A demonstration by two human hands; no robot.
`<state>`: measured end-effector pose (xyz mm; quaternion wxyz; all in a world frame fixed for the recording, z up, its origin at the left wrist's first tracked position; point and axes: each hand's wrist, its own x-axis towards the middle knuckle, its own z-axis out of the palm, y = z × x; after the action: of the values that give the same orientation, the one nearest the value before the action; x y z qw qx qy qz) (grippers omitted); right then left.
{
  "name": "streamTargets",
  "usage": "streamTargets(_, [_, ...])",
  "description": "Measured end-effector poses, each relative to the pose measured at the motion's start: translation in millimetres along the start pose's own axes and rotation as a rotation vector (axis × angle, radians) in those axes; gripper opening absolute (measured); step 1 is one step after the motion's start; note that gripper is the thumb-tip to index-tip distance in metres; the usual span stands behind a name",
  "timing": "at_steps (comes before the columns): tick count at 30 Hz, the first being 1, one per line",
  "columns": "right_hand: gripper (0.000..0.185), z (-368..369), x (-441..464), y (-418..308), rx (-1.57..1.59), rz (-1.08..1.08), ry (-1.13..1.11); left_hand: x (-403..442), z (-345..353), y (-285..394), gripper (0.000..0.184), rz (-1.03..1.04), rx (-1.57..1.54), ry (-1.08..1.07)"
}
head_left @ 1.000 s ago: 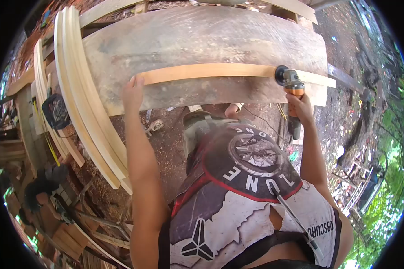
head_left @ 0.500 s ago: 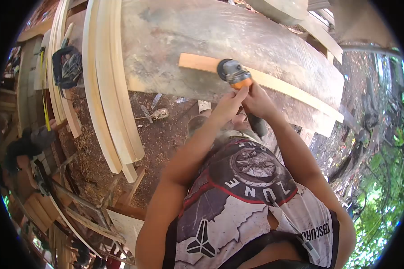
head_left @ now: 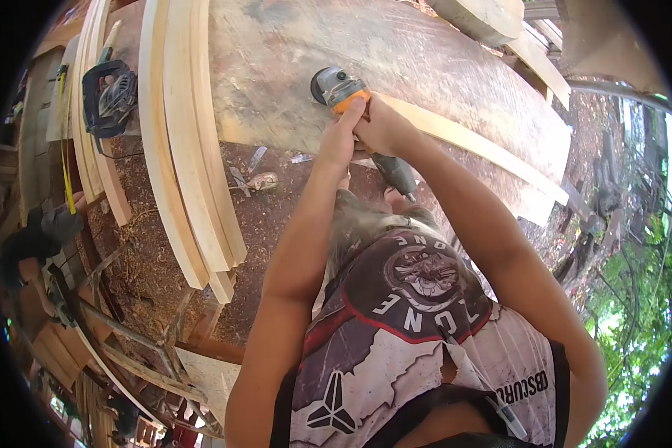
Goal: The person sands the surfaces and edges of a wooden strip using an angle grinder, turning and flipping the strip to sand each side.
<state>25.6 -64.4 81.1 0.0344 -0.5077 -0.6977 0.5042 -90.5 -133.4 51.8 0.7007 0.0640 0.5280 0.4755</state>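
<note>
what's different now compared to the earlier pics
The grinder has moved left along the strip, from near its right end to its left end. The left hand has let go of the strip's left end and joined the right hand on the grinder. The right hand's hold, the strip on the table and the boards at left stayed.

Sleeveless jersey (head_left: 396,366) in grey, white and black, busy with print
Looking over, I see a dark round emblem (head_left: 425,275) with a wheel-like drawing, a red curved edge and pale "ZONE" lettering (head_left: 447,323); a black angular logo (head_left: 333,407) to one side, dark "OBSCUR" text (head_left: 521,386) opposite, black trim (head_left: 284,392) at the armholes, drab legwear (head_left: 353,215) below.
</note>
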Motion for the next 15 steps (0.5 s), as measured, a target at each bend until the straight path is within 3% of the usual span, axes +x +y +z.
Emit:
streamTargets(2, [0.044, -8, -11, 7, -0.027, 0.045, 0.018, -1, 12, -7, 0.061, 0.017, 0.007, -0.038])
streamTargets(4, [0.057, -23, -23, 19, -0.005, 0.072, 0.008, -3, 27, -15, 0.06, -0.009, 0.046, -0.063])
streamTargets(11, [0.056, -57, -67, 77, 0.152, 0.16, 0.041, -7, 90, -48, 0.061, -0.037, 0.066, -0.141])
streamTargets(13, [0.056, -64, -79, 97, 0.057, 0.2, 0.172, -6, 105, -60, 0.062, -0.047, 0.222, -0.16])
streamTargets(15, [0.057, -79, -100, 98, 0.222, 0.157, 0.148, 1, 110, -79, 0.062, -0.013, 0.281, -0.203])
